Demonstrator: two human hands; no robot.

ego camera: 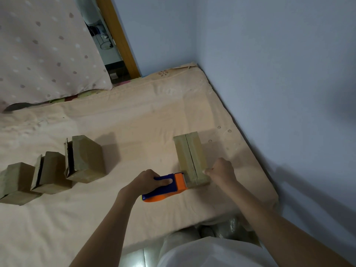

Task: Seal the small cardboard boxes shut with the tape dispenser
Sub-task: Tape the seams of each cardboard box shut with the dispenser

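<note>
A small cardboard box (pixel 190 157) lies on the bed near the right edge, its two top flaps meeting at a centre seam. My left hand (pixel 146 182) grips the blue handle of the blue and orange tape dispenser (pixel 169 186), whose orange head touches the box's near left corner. My right hand (pixel 221 171) rests against the box's near right corner with fingers curled, seemingly pinching something thin there. Three more cardboard boxes sit in a row at the left: one (pixel 85 158), one (pixel 51 172) and one (pixel 16 182); two of these have loose flaps.
The peach bed sheet (pixel 125 122) covers the work surface, with the blue wall (pixel 269 74) close along its right edge. A dotted blanket (pixel 48 47) is piled at the back left. The bed's front edge runs just before my legs (pixel 192 251).
</note>
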